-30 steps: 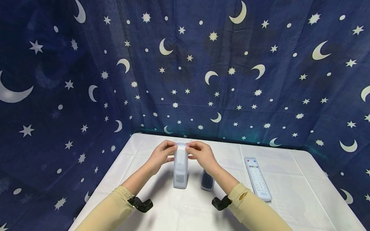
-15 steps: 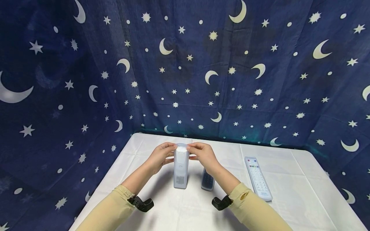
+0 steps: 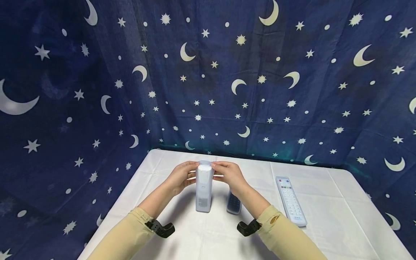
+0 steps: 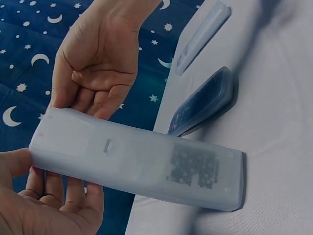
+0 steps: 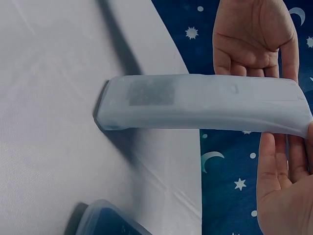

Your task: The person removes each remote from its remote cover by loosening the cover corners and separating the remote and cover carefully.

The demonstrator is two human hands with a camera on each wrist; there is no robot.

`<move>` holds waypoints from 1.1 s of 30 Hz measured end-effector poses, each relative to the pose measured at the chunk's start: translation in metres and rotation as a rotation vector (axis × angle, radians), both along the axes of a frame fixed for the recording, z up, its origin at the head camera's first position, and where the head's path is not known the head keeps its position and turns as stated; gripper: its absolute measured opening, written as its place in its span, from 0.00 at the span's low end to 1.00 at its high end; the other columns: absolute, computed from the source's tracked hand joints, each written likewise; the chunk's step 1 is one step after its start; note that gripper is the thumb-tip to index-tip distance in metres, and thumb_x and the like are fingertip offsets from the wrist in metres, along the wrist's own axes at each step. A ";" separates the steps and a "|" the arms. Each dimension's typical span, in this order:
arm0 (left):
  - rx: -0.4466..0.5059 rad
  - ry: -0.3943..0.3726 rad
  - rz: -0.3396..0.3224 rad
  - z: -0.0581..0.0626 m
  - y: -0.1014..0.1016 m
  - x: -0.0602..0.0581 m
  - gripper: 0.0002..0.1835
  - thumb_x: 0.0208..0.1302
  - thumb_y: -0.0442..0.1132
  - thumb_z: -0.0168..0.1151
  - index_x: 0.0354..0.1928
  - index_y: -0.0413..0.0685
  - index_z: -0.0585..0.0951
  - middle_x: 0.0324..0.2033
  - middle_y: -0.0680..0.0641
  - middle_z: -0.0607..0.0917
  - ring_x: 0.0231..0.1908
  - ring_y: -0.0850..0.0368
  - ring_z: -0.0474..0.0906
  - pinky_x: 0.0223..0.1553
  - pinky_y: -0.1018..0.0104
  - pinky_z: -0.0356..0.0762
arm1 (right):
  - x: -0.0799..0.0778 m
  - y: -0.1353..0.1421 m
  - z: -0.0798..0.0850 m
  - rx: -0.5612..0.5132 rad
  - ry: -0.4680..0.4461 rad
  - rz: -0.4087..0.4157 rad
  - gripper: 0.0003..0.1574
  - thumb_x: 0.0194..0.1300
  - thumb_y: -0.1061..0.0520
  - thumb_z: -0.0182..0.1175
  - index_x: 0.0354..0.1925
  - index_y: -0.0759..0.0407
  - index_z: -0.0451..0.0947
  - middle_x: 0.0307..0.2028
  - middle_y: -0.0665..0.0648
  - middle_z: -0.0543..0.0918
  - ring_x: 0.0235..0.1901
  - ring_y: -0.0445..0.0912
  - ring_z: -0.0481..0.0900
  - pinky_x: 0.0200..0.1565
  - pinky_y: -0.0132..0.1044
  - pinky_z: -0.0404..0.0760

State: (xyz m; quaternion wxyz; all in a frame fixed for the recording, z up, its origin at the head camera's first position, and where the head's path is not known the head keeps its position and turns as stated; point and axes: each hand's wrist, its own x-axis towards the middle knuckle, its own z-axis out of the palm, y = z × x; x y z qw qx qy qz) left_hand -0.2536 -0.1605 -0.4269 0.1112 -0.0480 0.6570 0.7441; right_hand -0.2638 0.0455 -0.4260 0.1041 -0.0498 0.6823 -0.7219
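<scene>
A remote control (image 3: 203, 189) in a cloudy, see-through sleeve stands tilted up, its back with a dark printed patch facing me. Its lower end is down at the white table. My left hand (image 3: 180, 177) pinches the upper left corner, thumb on the near side and fingers behind. At the upper right corner, my right hand (image 3: 231, 177) pinches the sleeve the same way. The left wrist view shows the fingers of the left hand (image 4: 63, 200) curled beside the sleeve's long edge. In the right wrist view the right hand (image 5: 288, 196) lies palm up at the sleeve's end.
A dark remote control (image 3: 234, 204) in a clear sleeve lies on the table (image 3: 331, 216), partly hidden by my right forearm. Farther right lies a white remote control (image 3: 290, 200), buttons up. A blue cloth (image 3: 221, 90) with moons and stars hangs behind the table.
My right thumb has shifted slightly right along the sleeve's top corner, and both hands sit a touch lower. The held remote control stays nearly in place.
</scene>
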 end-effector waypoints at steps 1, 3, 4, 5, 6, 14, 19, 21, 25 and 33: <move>0.006 -0.004 0.000 0.000 0.000 0.000 0.17 0.75 0.43 0.59 0.56 0.38 0.78 0.41 0.49 0.86 0.40 0.57 0.82 0.47 0.59 0.81 | 0.000 0.000 0.000 -0.006 -0.006 0.002 0.19 0.70 0.56 0.66 0.55 0.67 0.83 0.49 0.60 0.86 0.45 0.50 0.86 0.49 0.45 0.86; 0.018 -0.011 -0.007 0.000 0.000 0.000 0.18 0.75 0.43 0.58 0.56 0.36 0.78 0.40 0.48 0.85 0.40 0.57 0.82 0.47 0.60 0.80 | -0.001 0.000 -0.001 -0.019 -0.020 0.007 0.20 0.71 0.57 0.65 0.55 0.68 0.83 0.49 0.61 0.86 0.45 0.50 0.86 0.49 0.45 0.86; 0.023 -0.016 -0.012 -0.001 -0.001 -0.001 0.18 0.76 0.43 0.58 0.57 0.36 0.78 0.40 0.48 0.85 0.40 0.57 0.82 0.47 0.60 0.80 | -0.001 -0.001 -0.001 -0.026 -0.028 0.008 0.20 0.71 0.57 0.65 0.56 0.68 0.82 0.49 0.61 0.86 0.45 0.49 0.86 0.49 0.45 0.86; 0.028 -0.021 -0.018 -0.001 -0.001 -0.001 0.19 0.76 0.44 0.58 0.57 0.35 0.78 0.39 0.48 0.85 0.40 0.57 0.81 0.47 0.61 0.80 | -0.002 -0.001 -0.002 -0.030 -0.034 0.009 0.20 0.71 0.57 0.65 0.56 0.68 0.82 0.49 0.61 0.86 0.45 0.49 0.86 0.49 0.45 0.86; 0.033 -0.026 -0.023 -0.001 -0.001 -0.001 0.19 0.76 0.44 0.58 0.57 0.35 0.78 0.39 0.48 0.85 0.40 0.57 0.81 0.47 0.61 0.80 | -0.002 -0.001 -0.003 -0.034 -0.038 0.008 0.20 0.71 0.57 0.65 0.56 0.68 0.82 0.49 0.61 0.86 0.44 0.49 0.86 0.49 0.45 0.86; 0.061 -0.075 -0.050 -0.001 -0.003 -0.004 0.19 0.76 0.45 0.58 0.54 0.34 0.79 0.37 0.48 0.85 0.39 0.56 0.80 0.46 0.63 0.81 | -0.006 -0.003 -0.008 -0.059 -0.086 -0.014 0.20 0.71 0.58 0.65 0.56 0.69 0.82 0.45 0.59 0.87 0.40 0.46 0.86 0.48 0.43 0.86; 0.089 -0.107 -0.047 -0.003 -0.003 -0.004 0.20 0.77 0.46 0.57 0.56 0.34 0.79 0.38 0.47 0.84 0.40 0.57 0.80 0.45 0.64 0.82 | -0.005 -0.005 -0.010 -0.082 -0.116 -0.021 0.21 0.72 0.58 0.65 0.58 0.69 0.81 0.44 0.58 0.87 0.39 0.45 0.85 0.46 0.40 0.86; 0.096 -0.116 -0.046 -0.005 -0.004 -0.004 0.20 0.77 0.46 0.56 0.56 0.34 0.78 0.37 0.48 0.85 0.38 0.58 0.81 0.44 0.65 0.83 | -0.005 -0.006 -0.011 -0.089 -0.134 -0.019 0.21 0.72 0.59 0.65 0.58 0.68 0.81 0.44 0.58 0.87 0.38 0.44 0.85 0.44 0.39 0.86; 0.112 -0.121 -0.041 -0.012 -0.004 -0.002 0.20 0.79 0.45 0.54 0.58 0.33 0.77 0.35 0.48 0.86 0.35 0.59 0.82 0.40 0.67 0.83 | -0.005 -0.007 -0.016 -0.099 -0.179 0.001 0.21 0.73 0.60 0.63 0.60 0.68 0.80 0.43 0.57 0.87 0.37 0.43 0.84 0.42 0.37 0.86; 0.111 -0.064 -0.051 -0.017 -0.007 0.004 0.22 0.80 0.45 0.52 0.65 0.36 0.73 0.44 0.47 0.85 0.44 0.57 0.82 0.49 0.63 0.82 | -0.003 -0.008 -0.021 -0.122 -0.194 -0.022 0.20 0.73 0.61 0.61 0.60 0.69 0.79 0.40 0.57 0.88 0.35 0.43 0.85 0.38 0.35 0.86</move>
